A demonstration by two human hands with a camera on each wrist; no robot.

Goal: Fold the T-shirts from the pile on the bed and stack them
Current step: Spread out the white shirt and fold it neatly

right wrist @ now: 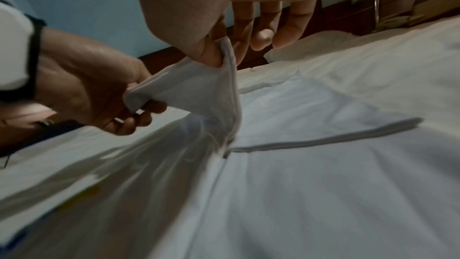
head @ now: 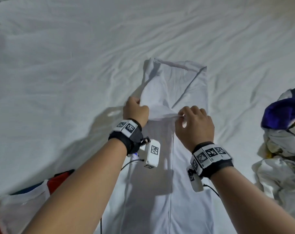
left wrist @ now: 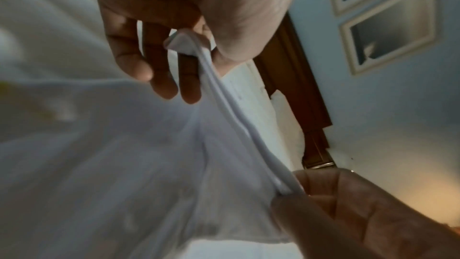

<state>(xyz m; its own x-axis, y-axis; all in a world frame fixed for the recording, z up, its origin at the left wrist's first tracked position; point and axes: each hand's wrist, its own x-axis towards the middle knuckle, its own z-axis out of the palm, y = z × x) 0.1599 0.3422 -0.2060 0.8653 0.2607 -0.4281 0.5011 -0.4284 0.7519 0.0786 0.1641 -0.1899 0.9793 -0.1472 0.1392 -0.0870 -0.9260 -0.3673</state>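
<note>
Near-left corner: red-and-white garment (head: 25,196), lying flat; centre of the bed (head: 59,65): white T-shirt (head: 182,92) lying lengthwise as a narrow strip, left hand (head: 136,110) pinching a raised edge of it, right hand (head: 195,124) pinching the same edge just beside, both thumb-to-finger, hands near but apart. Far right: unfolded pile (head: 285,137), well apart from the shirt. Judgement: hold both pinches level and the edge taut while carrying it over, lay it square on the strip, then smooth before letting go.
</note>
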